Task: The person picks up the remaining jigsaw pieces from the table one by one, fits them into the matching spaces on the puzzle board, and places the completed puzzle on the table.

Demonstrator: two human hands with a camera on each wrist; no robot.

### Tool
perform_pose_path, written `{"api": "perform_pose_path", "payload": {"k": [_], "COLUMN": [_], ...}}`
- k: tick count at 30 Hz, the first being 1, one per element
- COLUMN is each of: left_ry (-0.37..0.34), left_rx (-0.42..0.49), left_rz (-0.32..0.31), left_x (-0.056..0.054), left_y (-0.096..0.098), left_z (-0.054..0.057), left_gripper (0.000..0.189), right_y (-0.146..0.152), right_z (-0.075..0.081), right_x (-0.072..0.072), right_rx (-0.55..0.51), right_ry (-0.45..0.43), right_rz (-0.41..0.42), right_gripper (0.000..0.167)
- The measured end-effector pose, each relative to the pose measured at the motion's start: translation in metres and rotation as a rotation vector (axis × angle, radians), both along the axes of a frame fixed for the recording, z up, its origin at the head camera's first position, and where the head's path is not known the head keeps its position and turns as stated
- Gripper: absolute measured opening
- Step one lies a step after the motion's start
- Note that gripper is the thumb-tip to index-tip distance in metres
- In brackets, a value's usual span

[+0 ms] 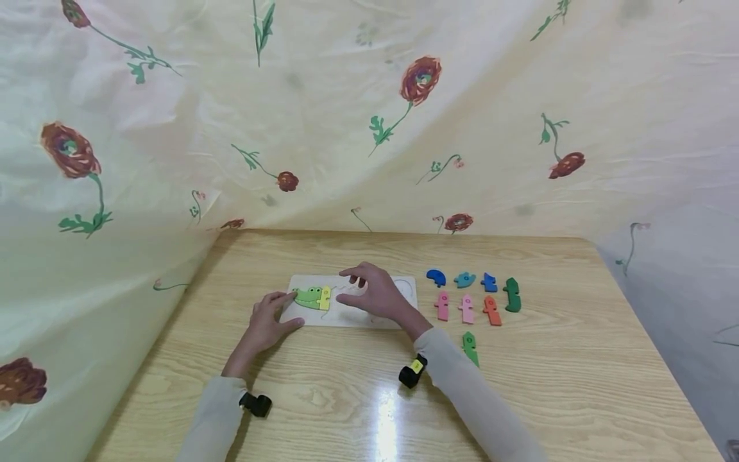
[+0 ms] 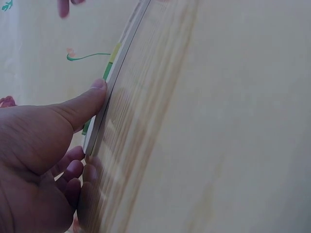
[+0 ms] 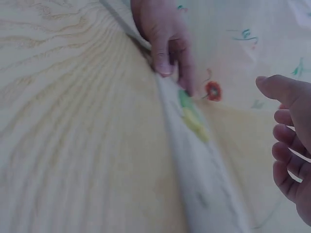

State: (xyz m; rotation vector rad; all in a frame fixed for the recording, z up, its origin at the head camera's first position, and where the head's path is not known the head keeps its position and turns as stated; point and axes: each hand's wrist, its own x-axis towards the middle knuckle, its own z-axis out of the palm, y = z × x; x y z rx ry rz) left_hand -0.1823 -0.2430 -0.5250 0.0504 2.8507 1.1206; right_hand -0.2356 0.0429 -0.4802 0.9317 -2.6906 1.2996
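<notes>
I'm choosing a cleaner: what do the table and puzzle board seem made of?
Table: wood or wood-look laminate, glossy, showing grain and a bright reflection. Puzzle board: possibly painted wood or fibreboard, pale, smooth-looking, with a straight edge.

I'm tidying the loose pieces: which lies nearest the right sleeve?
The light green piece, set apart below all other loose pieces in the head view.

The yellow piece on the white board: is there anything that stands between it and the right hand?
Nothing visible: in the head view, only white board shows between the right hand and the yellow piece.
</notes>
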Motion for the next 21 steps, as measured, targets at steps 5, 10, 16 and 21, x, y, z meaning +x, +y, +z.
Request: {"api": "perform_pose_path", "payload": {"k": [5,10,16,21], "left_ry": [0.000,-0.017,-0.007,-0.003], "left_rx": [0.000,0.007,-0.003,-0.005], "left_rz": [0.001,-0.003,-0.003,-0.014], "left_x": [0.001,0.002,0.000,0.000], "left_y": [-0.001,-0.001,-0.001,-0.001], "left_z": [-0.001,0.000,0.000,0.000], "left_gripper": [0.070,0.071,0.070,0.071], "right_y": [0.028,0.061,0.098,0.132], "right_z": [0.015,0.026,0.033,0.035], "right_x": [0.010,0.022,0.037,0.050], "right_rx": [-0.023,-0.026,0.003,0.032], "right_ry": [0.071,0.114,0.119,0.163], "right_rz": [-0.019,-0.063,-0.108,-0.147], "right_gripper": [0.051,0.051,0.051,0.051]}}
